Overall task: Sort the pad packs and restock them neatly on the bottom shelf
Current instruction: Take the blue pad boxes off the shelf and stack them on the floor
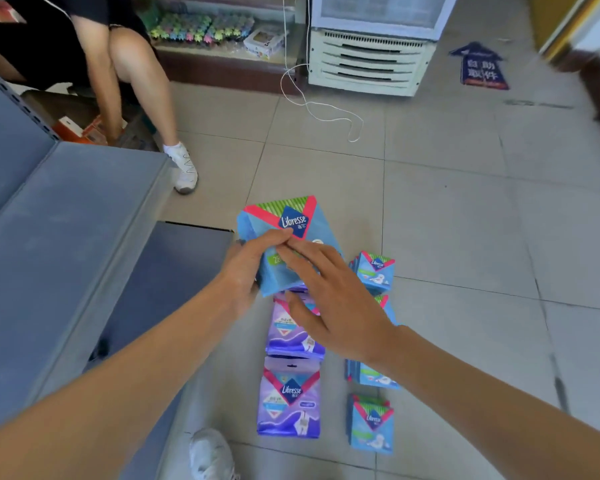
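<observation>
Grips a large blue Libresse pack (302, 223), perhaps several stacked, in the left hand (253, 268), thumb on the printed front and fingers curled behind, above the tiled floor (465, 237) just off the front edge of the bottom shelf (174, 271). Rests the right hand (336, 306) on the pack's lower face, fingers straight and slightly spread, pinching nothing. Looks like squaring a handful before shelving: tap the edges flush, keep logos facing one way, then slide in flat toward the shelf's back edge, like with like. Glossy, slippery plastic film over soft padding, so hold firmly without crushing corners. Below on the floor, purple packs (290, 396) in a column, with punched hang tabs, and smaller square blue packs (376, 271) stacked further right; all flat, pillowy, crisp-seamed. Smooth grey painted sheet metal for the shelf, good for sliding.
</observation>
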Available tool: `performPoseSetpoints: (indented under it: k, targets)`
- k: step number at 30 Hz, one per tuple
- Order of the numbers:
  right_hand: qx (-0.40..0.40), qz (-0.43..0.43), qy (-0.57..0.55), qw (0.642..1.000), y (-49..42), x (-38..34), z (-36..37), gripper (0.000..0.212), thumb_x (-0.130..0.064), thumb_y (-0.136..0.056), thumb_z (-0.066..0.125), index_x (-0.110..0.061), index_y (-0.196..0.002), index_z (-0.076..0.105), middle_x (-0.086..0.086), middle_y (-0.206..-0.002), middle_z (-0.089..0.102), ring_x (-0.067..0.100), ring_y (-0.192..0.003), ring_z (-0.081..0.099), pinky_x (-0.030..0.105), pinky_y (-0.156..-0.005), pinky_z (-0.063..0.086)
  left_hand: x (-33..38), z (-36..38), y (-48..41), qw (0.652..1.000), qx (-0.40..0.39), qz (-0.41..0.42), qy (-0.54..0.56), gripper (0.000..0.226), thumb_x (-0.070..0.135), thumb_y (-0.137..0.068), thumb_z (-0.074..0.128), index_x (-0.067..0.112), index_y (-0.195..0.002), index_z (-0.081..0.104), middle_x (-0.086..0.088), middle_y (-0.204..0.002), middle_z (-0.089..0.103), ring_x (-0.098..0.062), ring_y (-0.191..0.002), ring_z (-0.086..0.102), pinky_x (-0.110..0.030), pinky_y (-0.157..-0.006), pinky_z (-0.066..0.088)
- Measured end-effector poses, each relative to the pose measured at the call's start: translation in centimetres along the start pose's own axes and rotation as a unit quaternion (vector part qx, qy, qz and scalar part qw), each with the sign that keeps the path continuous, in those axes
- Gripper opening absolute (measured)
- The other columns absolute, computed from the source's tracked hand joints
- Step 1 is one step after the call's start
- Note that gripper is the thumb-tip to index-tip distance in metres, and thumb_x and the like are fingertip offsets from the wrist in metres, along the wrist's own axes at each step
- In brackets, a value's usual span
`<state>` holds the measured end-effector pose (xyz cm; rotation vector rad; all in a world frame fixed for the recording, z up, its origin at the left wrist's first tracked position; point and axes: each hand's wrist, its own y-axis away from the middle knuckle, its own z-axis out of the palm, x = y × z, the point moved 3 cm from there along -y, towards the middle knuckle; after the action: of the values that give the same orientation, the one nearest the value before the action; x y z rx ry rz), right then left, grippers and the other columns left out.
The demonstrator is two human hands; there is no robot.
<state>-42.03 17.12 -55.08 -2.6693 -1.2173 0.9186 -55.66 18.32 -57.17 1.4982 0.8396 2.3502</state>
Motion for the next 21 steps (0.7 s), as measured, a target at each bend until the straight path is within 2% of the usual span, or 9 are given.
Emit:
performPoseSetpoints:
  k: [3, 6, 8, 9, 10, 12, 14, 17, 21]
  targets:
    - [0.056, 0.092, -0.040, 0.993, 3.9, 1.7, -1.3, 0.041, -0.024, -0.093, 0.048, 0.003, -0.123, 0.053, 0.015, -0.131, 0.051, 0.027, -0.118, 0.050, 0.026, -0.101, 0.039, -3.2, 1.9, 0.5, 0.999, -0.009, -0.041, -0.004, 0.043, 0.023, -0.066, 0.075, 0.011, -0.106, 0.066, -0.016, -0.104, 0.067, -0.030, -0.087, 0.064, -0.039, -0.081, 0.055]
    - [0.142, 0.271, -0.103, 0.947, 7.0, 4.2, -2.8, 0.055, -0.035, -0.089, 0.056, -0.003, -0.131, 0.042, 0.004, -0.128, 0.042, 0.015, -0.114, 0.044, 0.010, -0.094, 0.032, -6.0, 3.6, 0.8, 0.995, -0.045, -0.088, -0.031, 0.043, 0.026, -0.063, 0.074, 0.015, -0.104, 0.068, -0.018, -0.109, 0.068, -0.031, -0.092, 0.064, -0.046, -0.093, 0.050]
    - [0.141, 0.380, -0.184, 0.896, 9.1, 5.9, -3.0, 0.066, -0.046, -0.083, 0.059, -0.013, -0.136, 0.036, -0.004, -0.129, 0.040, 0.010, -0.115, 0.045, 0.017, -0.095, 0.037, -7.9, 5.0, 1.0, 0.990, -0.061, -0.111, -0.055, 0.040, 0.025, -0.066, 0.076, 0.015, -0.105, 0.068, -0.016, -0.107, 0.068, -0.029, -0.089, 0.065, -0.041, -0.087, 0.052]
    - [0.133, 0.415, -0.231, 0.870, 10.1, 6.5, -3.1, 0.062, -0.048, -0.082, 0.061, -0.021, -0.132, 0.036, -0.008, -0.126, 0.045, 0.011, -0.113, 0.051, 0.022, -0.092, 0.044, -8.7, 5.8, 1.1, 0.988, -0.068, -0.121, -0.060, 0.038, 0.024, -0.069, 0.075, 0.015, -0.104, 0.067, -0.015, -0.106, 0.069, -0.028, -0.087, 0.066, -0.038, -0.084, 0.053]
    - [0.129, 0.437, -0.276, 0.846, 11.0, 6.9, -3.0, 0.052, -0.046, -0.084, 0.064, -0.026, -0.125, 0.038, -0.010, -0.118, 0.050, 0.011, -0.106, 0.058, 0.023, -0.083, 0.051, -9.6, 6.6, 1.3, 0.986, -0.078, -0.131, -0.064, 0.036, 0.023, -0.070, 0.075, 0.015, -0.104, 0.067, -0.014, -0.106, 0.069, -0.028, -0.088, 0.066, -0.037, -0.084, 0.053]
    - [0.136, 0.466, -0.331, 0.809, 12.5, 7.4, -2.9, 0.033, -0.034, -0.089, 0.065, -0.026, -0.112, 0.043, -0.007, -0.105, 0.061, 0.008, -0.086, 0.065, 0.020, -0.066, 0.053, -11.0, 7.7, 1.5, 0.982, -0.096, -0.144, -0.073, 0.032, 0.022, -0.071, 0.076, 0.015, -0.101, 0.067, -0.014, -0.108, 0.069, -0.029, -0.092, 0.067, -0.038, -0.088, 0.053]
    - [0.151, 0.498, -0.335, 0.786, 13.9, 7.7, -2.6, 0.028, -0.032, -0.089, 0.065, -0.020, -0.109, 0.050, -0.002, -0.097, 0.066, 0.008, -0.079, 0.066, 0.020, -0.064, 0.051, -12.0, 8.5, 1.6, 0.980, -0.102, -0.149, -0.083, 0.023, 0.021, -0.077, 0.074, 0.015, -0.098, 0.068, -0.012, -0.104, 0.071, -0.026, -0.088, 0.068, -0.034, -0.083, 0.055]
    - [0.161, 0.531, -0.333, 0.762, 15.3, 8.1, -2.3, 0.031, -0.038, -0.087, 0.065, -0.016, -0.107, 0.056, -0.001, -0.092, 0.067, 0.010, -0.076, 0.065, 0.015, -0.058, 0.048, -13.0, 9.0, 1.3, 0.978, -0.104, -0.153, -0.102, 0.021, 0.024, -0.077, 0.073, 0.017, -0.096, 0.069, -0.007, -0.096, 0.073, -0.019, -0.076, 0.071, -0.023, -0.062, 0.057]
    - [0.135, 0.553, -0.368, 0.735, 16.6, 9.0, -2.6, 0.030, -0.033, -0.086, 0.067, -0.009, -0.104, 0.063, 0.004, -0.090, 0.070, 0.018, -0.077, 0.064, 0.022, -0.063, 0.046, -14.3, 9.5, 1.5, 0.976, -0.107, -0.155, -0.105, 0.019, 0.023, -0.080, 0.071, 0.015, -0.096, 0.069, -0.006, -0.089, 0.074, -0.015, -0.067, 0.071, -0.021, -0.057, 0.056]
